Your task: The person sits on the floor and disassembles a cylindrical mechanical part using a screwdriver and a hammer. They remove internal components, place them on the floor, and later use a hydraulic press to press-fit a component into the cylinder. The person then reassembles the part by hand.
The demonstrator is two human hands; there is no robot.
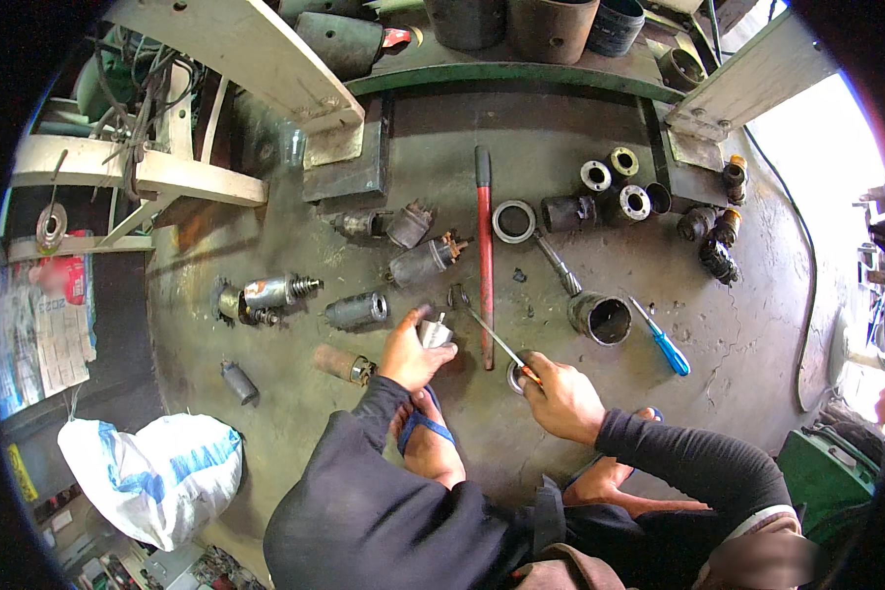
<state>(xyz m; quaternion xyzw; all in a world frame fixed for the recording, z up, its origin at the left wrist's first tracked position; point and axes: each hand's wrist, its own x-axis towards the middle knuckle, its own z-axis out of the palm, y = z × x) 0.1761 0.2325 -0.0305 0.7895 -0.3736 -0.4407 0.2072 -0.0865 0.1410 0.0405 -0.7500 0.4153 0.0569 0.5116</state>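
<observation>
My left hand [413, 352] is closed round a small silver metal cylinder [436, 332] with a thin stub on its top. In my right hand [564, 398] is a screwdriver [499, 339] with an orange handle, mostly covered by my fingers. Its long shaft points up and left, the tip a little right of the cylinder and apart from it. Small dark pieces [458, 294] show close to that tip. Partly hidden by my right hand, a metal ring [516, 379] lies on the floor. A red bar with a black grip [485, 261] lies beyond, between my hands.
Dark motor parts [425, 262] and a dark cylinder [357, 311] lie left of the bar. To the right are a hollow housing [600, 319], a blue-handled screwdriver [662, 339] and several ringed parts [633, 203]. White steel legs [334, 123] stand ahead; a white sack [157, 482] sits left.
</observation>
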